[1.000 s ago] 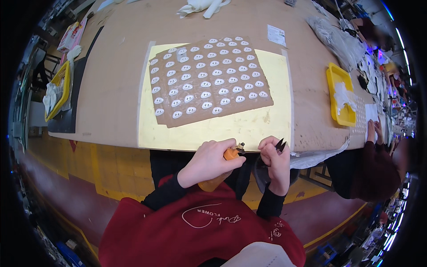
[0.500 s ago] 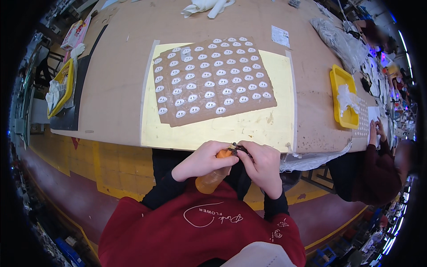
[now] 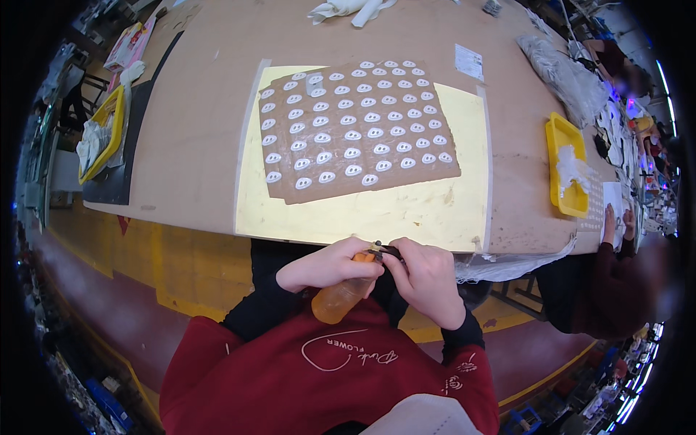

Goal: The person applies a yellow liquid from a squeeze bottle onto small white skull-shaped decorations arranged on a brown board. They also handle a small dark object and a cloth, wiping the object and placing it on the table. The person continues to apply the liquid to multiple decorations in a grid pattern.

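Note:
Low over my lap, just off the near table edge, my left hand [image 3: 326, 267] is wrapped round the neck of a bottle of orange liquid [image 3: 335, 301] with an orange cap. The bottle tilts, its base toward my body. My right hand [image 3: 429, 281] is closed on a small dark tool [image 3: 390, 251], whose tip meets the bottle's nozzle; my fingers hide most of it, so its kind is unclear. In front of me lies a brown sheet [image 3: 290, 196] bearing rows of white oval pieces [image 3: 370, 180], each with two dark dots.
Taped to the brown table [image 3: 188, 145], yellow paper [image 3: 362, 216] lies under the sheet. Yellow trays stand at left [image 3: 116, 145] and right [image 3: 554, 163], holding white material. Plastic wrapping [image 3: 562, 80] lies at the far right. A co-worker's hands [image 3: 616, 225] are at the right.
The bottle's base has swung slightly left and toward me. Both hands stay together at its nozzle, the right one slightly lower. The table has shifted slightly rightward in view.

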`<state>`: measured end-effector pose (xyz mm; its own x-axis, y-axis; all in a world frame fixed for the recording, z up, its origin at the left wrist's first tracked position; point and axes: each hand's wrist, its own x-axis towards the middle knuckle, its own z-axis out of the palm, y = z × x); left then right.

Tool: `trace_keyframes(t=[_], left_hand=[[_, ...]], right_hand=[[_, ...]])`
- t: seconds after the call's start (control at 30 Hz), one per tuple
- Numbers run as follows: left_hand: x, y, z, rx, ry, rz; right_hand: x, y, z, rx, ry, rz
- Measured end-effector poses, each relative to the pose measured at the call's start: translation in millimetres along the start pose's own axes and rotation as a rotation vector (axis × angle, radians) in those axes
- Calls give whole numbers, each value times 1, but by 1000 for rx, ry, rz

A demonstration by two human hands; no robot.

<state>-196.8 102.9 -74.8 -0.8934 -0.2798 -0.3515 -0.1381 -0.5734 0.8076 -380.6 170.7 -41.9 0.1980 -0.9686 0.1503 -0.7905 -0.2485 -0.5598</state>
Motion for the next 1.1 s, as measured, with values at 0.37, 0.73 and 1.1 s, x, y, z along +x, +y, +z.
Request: trace_keyframes(t=[0.37,0.73,1.1], left_hand=[[-11,4,3,-179,-68,-4],[4,-15,2,-257,170,38],[9,-87,7,-474,387,73]], right_hand=[[7,-4,1,28,-37,-74],[14,-1,0,146,-75,194],[8,0,20,-135,-205,28]])
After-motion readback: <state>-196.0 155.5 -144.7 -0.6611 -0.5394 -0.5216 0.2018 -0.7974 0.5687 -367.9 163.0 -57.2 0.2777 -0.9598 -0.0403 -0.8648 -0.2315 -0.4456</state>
